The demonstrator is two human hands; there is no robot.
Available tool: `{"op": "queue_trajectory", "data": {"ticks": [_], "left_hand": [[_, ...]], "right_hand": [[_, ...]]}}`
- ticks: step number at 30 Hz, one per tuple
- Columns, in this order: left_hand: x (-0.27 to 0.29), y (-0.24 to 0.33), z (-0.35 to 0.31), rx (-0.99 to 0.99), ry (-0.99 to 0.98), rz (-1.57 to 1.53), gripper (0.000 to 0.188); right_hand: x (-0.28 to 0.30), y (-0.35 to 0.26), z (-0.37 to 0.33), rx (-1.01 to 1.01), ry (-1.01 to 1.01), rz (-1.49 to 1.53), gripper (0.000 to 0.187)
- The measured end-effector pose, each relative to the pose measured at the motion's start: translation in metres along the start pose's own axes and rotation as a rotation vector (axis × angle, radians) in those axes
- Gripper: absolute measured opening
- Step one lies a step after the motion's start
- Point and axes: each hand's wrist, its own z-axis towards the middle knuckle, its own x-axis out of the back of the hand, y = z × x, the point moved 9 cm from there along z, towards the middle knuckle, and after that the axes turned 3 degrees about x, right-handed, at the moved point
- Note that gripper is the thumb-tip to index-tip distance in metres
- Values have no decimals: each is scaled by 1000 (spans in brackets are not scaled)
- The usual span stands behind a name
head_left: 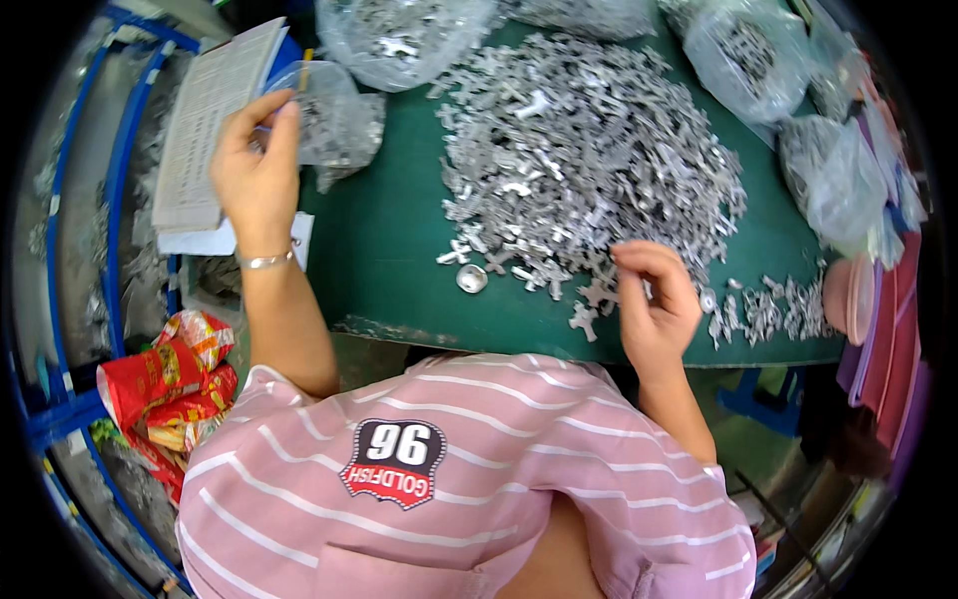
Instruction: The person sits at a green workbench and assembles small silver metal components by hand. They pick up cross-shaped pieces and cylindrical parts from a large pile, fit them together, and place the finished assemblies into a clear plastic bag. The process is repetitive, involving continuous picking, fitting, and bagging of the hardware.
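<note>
A large heap of small silver cross-shaped metal pieces (589, 150) covers the middle of the green table. At its near right edge is my right hand (659, 309), thumb and forefinger bent toward each other against the pieces; what lies between them is hard to make out. My left hand (254, 175), with a bracelet (267, 261) at its wrist, is raised at the left, thumb and forefinger closed. Its fingertips overlap the edge of a small clear plastic bag (334, 115) with metal pieces inside. Whether they pinch the bag or a small piece is hidden.
Clear bags of metal parts (404, 40) stand along the far edge, with more bags (833, 175) at the right. A smaller row of pieces (768, 311) lies near right, beside a pink container (848, 298). Left are printed sheets (215, 130), a blue rack (125, 130) and red packets (170, 379).
</note>
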Motion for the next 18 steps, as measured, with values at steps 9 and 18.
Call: {"op": "queue_trajectory", "data": {"ticks": [9,18], "left_hand": [[-109,73,-117,3,-766,-475,8],[-145,56,-179,487,-1082,-682,19]], "right_hand": [[-44,-7,7,235,-210,-617,22],[-20,-32,7,341,-79,-248,17]]}}
